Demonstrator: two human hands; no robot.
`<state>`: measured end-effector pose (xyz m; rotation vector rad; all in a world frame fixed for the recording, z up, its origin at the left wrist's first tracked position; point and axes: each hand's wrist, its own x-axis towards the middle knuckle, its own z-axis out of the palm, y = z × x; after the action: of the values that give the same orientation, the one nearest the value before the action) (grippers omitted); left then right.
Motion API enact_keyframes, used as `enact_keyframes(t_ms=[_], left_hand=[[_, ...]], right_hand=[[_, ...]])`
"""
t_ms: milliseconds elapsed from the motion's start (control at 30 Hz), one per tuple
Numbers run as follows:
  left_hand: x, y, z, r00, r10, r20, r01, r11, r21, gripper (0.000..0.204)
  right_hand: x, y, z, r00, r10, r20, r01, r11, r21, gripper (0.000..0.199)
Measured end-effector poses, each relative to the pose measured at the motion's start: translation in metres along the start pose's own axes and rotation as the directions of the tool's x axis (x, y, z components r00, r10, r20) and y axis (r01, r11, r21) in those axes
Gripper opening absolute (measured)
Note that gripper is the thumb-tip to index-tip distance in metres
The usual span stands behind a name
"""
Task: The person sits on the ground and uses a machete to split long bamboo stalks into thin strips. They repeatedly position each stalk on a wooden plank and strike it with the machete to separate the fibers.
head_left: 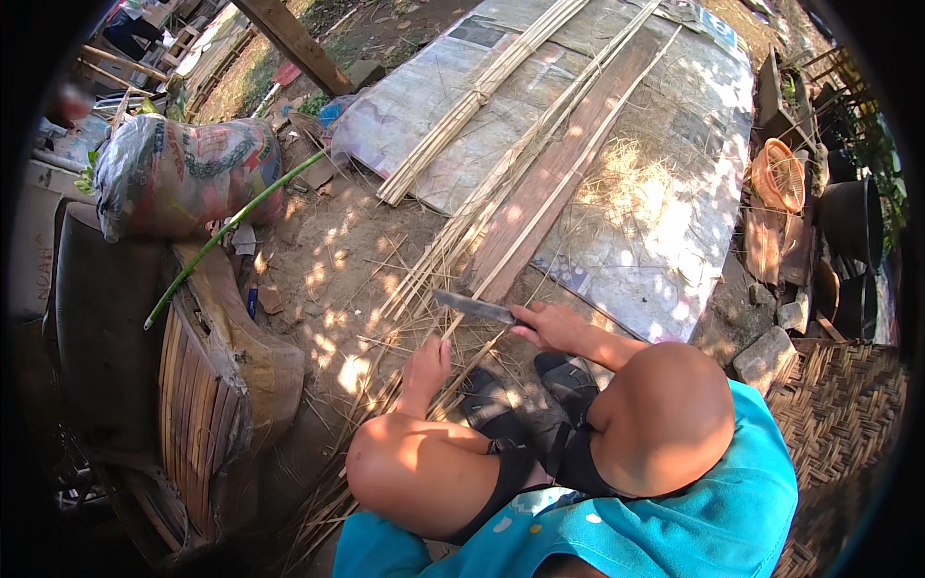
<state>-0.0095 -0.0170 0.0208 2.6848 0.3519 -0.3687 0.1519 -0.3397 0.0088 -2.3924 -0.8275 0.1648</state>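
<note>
At one o'clock from the left hand (426, 371), the knife (477, 307) is crossing a pale strip (450, 326), probably shaving it. Left fingers are clamping this strip; the right hand (555, 328) is gripping the knife. Next stroke is seemingly requiring a flat blade.

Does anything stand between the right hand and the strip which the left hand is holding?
Only the knife in the right hand, which appears to meet the pale strip ahead of the left hand; nothing else visible stands between.
</note>
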Motion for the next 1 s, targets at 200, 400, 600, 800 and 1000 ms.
enact_keyframes(t_ms=[200, 400, 600, 800, 1000], left_hand=[[-0.008, -0.033, 0.009, 0.996, 0.013, 0.089, -0.027, 0.987, 0.158, 0.044], [0.023, -0.008, -0.010, 0.981, 0.032, 0.194, 0.023, 0.962, -0.272, 0.056], [-0.053, -0.056, -0.013, 0.971, -0.134, 0.200, 0.173, 0.966, -0.193, 0.053], [-0.012, 0.002, 0.007, 0.993, 0.048, 0.106, -0.021, 0.968, -0.249, 0.052], [0.013, 0.015, -0.004, 0.988, -0.024, 0.149, 0.013, 0.997, 0.074, 0.045]], right_hand=[[0.007, 0.176, -0.133, 0.763, 0.499, -0.410, -0.593, 0.793, -0.138, 0.032], [-0.008, 0.012, -0.020, 0.993, 0.098, -0.072, -0.101, 0.994, -0.035, 0.035], [0.011, 0.089, -0.054, 0.923, 0.259, -0.284, -0.283, 0.958, -0.044, 0.035], [0.002, 0.061, -0.048, 0.952, 0.276, -0.136, -0.278, 0.961, 0.005, 0.036], [-0.002, 0.046, -0.019, 0.992, 0.118, -0.042, -0.119, 0.992, -0.031, 0.041]])
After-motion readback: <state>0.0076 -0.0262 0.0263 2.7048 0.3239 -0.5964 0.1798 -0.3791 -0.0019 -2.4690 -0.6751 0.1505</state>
